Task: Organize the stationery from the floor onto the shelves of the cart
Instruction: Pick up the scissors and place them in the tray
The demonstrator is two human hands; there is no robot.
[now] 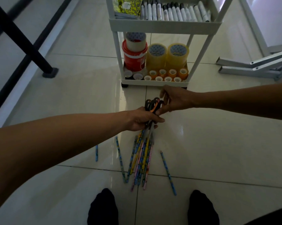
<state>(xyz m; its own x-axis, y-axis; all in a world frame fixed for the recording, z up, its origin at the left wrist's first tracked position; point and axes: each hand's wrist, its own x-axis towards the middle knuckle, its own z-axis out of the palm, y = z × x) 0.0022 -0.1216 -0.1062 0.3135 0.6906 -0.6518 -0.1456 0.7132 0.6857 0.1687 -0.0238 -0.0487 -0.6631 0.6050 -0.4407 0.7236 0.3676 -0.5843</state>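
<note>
My left hand [142, 119] grips a bunch of scissors [153, 105] with black and orange handles, blades pointing down. My right hand [174, 99] pinches the handle loops from the right. Below them, several patterned pencils [142, 159] lie in a loose pile on the tiled floor, with single pencils apart from it on the left [96, 153] and on the right [167, 172]. The white cart [163, 25] stands just beyond my hands. Its upper shelf holds markers [174, 11] and notebooks [127, 6]. Its bottom shelf holds tape rolls [166, 56].
Black table legs [23, 41] with a foot pad stand at the left. Folded white metal frame legs [254, 65] lie on the floor at the right. My two feet in black socks [102, 208] stand at the bottom edge, either side of the pencils.
</note>
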